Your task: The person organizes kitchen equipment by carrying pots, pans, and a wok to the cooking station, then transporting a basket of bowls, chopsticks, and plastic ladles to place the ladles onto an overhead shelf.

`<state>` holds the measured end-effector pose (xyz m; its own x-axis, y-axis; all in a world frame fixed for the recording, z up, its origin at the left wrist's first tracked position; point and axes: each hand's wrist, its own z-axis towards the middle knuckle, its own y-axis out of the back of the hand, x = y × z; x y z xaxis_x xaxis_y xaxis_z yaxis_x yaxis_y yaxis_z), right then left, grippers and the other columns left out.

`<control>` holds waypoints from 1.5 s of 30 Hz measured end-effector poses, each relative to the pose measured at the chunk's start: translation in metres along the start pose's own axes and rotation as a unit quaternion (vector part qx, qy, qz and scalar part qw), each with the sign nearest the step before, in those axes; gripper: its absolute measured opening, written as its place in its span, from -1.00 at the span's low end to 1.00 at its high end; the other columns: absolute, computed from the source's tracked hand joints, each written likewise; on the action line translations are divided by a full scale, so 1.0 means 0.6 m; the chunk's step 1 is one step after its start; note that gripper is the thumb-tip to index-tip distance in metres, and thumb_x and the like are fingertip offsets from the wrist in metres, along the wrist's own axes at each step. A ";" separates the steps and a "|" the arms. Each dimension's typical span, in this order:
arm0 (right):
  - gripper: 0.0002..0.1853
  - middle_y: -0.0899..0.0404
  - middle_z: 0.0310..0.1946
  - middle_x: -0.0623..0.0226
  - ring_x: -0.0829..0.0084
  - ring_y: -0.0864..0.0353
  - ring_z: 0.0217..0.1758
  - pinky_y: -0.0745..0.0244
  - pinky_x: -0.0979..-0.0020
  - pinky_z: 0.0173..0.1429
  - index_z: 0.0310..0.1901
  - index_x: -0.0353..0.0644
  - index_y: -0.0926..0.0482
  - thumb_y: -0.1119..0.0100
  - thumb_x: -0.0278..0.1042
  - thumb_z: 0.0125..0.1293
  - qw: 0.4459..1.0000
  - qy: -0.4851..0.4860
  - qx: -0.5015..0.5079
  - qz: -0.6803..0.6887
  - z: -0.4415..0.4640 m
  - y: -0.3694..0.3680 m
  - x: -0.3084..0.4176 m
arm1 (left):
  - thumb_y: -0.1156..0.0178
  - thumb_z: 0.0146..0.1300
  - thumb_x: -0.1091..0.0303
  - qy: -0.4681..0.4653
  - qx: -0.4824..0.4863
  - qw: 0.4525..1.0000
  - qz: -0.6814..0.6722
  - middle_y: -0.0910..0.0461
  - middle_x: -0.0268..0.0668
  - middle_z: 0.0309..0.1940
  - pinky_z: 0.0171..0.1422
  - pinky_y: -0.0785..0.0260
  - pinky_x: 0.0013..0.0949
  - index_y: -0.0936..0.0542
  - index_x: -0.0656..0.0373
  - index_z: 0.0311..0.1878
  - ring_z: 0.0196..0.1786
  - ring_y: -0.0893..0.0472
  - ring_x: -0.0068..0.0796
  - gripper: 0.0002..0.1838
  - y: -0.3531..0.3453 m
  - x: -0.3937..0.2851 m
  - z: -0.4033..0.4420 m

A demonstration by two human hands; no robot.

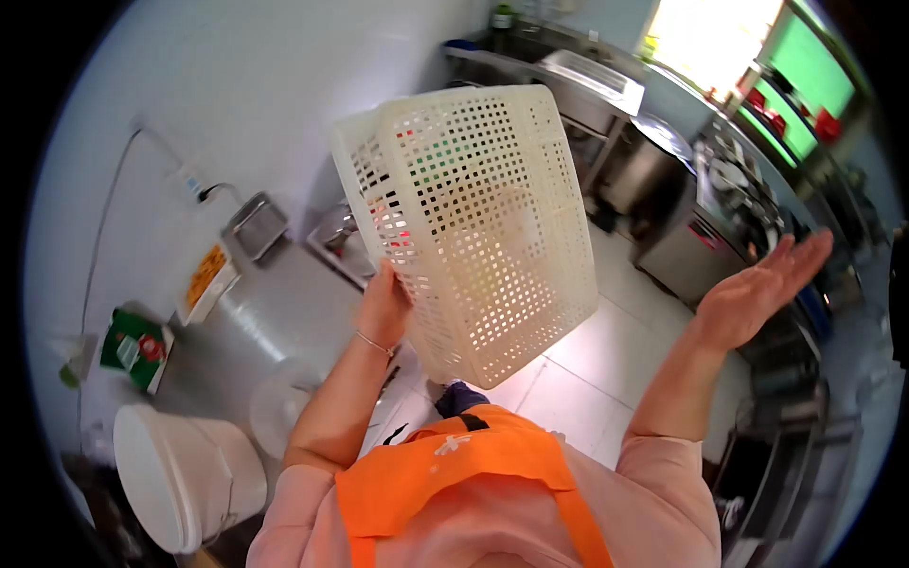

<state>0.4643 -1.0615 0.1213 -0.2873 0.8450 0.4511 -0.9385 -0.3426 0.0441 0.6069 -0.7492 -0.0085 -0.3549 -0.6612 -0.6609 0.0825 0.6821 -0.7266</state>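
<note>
A large white perforated plastic basket (492, 218) is tilted up in front of me, its holed bottom facing me. My left hand (384, 308) grips it at its lower left side, with part of the fingers hidden behind the wall. My right hand (762, 293) is raised away from the basket on the right, fingers stretched out and nothing in it. What the basket holds, if anything, is hidden; small red and green patches show through its holes.
Left, a steel table (251, 327) bears a white tray of orange food (204, 284), a metal pan (256, 227) and a green box (137, 348). A white bucket (204, 473) stands near me. Ahead are a steel sink (592, 80), a large pot (649, 161) and a cluttered counter (701, 237).
</note>
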 end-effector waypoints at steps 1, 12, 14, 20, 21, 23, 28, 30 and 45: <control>-0.32 0.11 0.42 0.15 0.35 0.21 0.49 0.34 0.27 0.49 0.38 -0.27 0.06 0.20 -0.02 0.38 0.991 0.014 -0.018 -0.130 -0.032 -0.014 0.015 | 0.17 0.41 0.01 0.058 -0.018 0.998 -0.029 -0.48 -0.43 -0.47 -0.33 -0.31 -0.49 -0.46 0.10 -0.31 -0.43 -0.46 -0.58 -0.62 0.009 -0.002 0.029; -0.38 0.14 0.44 0.15 0.21 0.19 0.50 0.32 0.23 0.48 0.38 -0.20 0.00 0.11 -0.31 0.31 0.982 0.009 0.071 -0.174 0.005 0.097 0.024 | 0.17 0.38 -0.08 0.249 0.016 0.955 0.162 -0.26 -0.45 -0.73 -0.58 -0.16 -0.51 -0.33 0.05 -0.50 -0.68 -0.26 -0.61 -0.55 0.028 0.218 0.098; -0.37 0.17 0.45 0.19 0.25 0.20 0.50 0.33 0.26 0.49 0.39 -0.19 0.05 0.13 -0.33 0.32 0.996 -0.085 -0.033 -0.019 -0.037 0.077 0.015 | 0.17 0.38 -0.07 0.264 0.031 0.955 0.131 -0.27 -0.45 -0.74 -0.57 -0.16 -0.51 -0.34 0.06 -0.50 -0.67 -0.27 -0.60 -0.55 0.039 0.230 0.096; -0.31 0.20 0.45 0.19 0.27 0.16 0.49 0.28 0.32 0.48 0.40 -0.20 0.12 0.08 -0.45 0.28 0.901 -0.198 0.294 -0.249 -0.275 0.049 -0.181 | 0.16 0.37 -0.09 0.184 0.097 0.924 0.321 -0.34 -0.39 -0.73 -0.58 -0.19 -0.48 -0.37 0.10 -0.49 -0.68 -0.33 -0.54 -0.52 -0.023 0.234 0.078; -0.33 0.17 0.44 0.17 0.27 0.15 0.49 0.24 0.30 0.47 0.39 -0.22 0.07 0.06 -0.45 0.28 0.934 -0.233 0.224 -0.152 -0.228 0.063 -0.127 | 0.16 0.37 -0.10 0.147 0.078 0.916 0.366 -0.34 -0.39 -0.73 -0.59 -0.19 -0.48 -0.37 0.12 -0.48 -0.68 -0.33 -0.55 -0.51 -0.005 0.206 0.065; -0.34 0.13 0.43 0.16 0.27 0.13 0.48 0.20 0.29 0.46 0.38 -0.24 0.03 0.04 -0.45 0.27 0.951 -0.266 0.142 -0.062 -0.166 0.097 -0.090 | 0.14 0.36 -0.11 0.118 0.073 0.903 0.406 -0.37 -0.37 -0.72 -0.57 -0.22 -0.47 -0.38 0.15 -0.47 -0.67 -0.36 -0.55 -0.50 0.012 0.185 0.066; -0.69 -0.44 0.11 0.17 0.37 -0.43 0.16 -0.40 0.33 0.09 0.02 -0.22 -0.49 -0.10 -0.48 0.21 0.930 -0.279 0.239 -0.029 -0.214 0.052 -0.043 | 0.11 0.36 -0.08 0.115 0.033 0.935 0.334 -0.40 -0.37 -0.66 -0.54 -0.26 -0.48 -0.39 0.18 -0.40 -0.65 -0.37 -0.56 -0.53 0.015 0.141 0.023; -0.80 -0.57 -0.11 0.24 0.38 -0.57 -0.10 -0.48 0.39 -0.14 -0.17 -0.18 -0.56 -0.19 -0.51 0.12 0.934 -0.240 0.264 -0.003 -0.193 -0.015 0.039 | 0.10 0.36 -0.07 0.096 0.035 0.934 0.342 -0.42 -0.37 -0.64 -0.52 -0.28 -0.48 -0.40 0.18 -0.38 -0.64 -0.38 -0.57 -0.54 0.007 0.121 -0.005; -0.89 -0.48 -0.38 0.38 0.27 -0.53 -0.29 -0.45 0.31 -0.28 -0.40 -0.12 -0.51 -0.24 -0.42 0.02 0.932 0.106 0.337 -0.081 -0.169 -0.246 0.199 | 0.06 0.37 0.06 -0.038 0.022 0.910 0.413 -0.48 -0.32 -0.60 -0.43 -0.41 -0.52 -0.39 0.25 -0.32 -0.55 -0.49 -0.59 -0.62 0.026 0.050 -0.129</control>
<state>0.5488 -0.8685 0.0781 -0.2517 0.9455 0.2065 -0.6604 -0.3238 0.6776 0.5253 -0.7342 -0.0254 -0.0900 0.0503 -0.9947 0.3303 0.9437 0.0178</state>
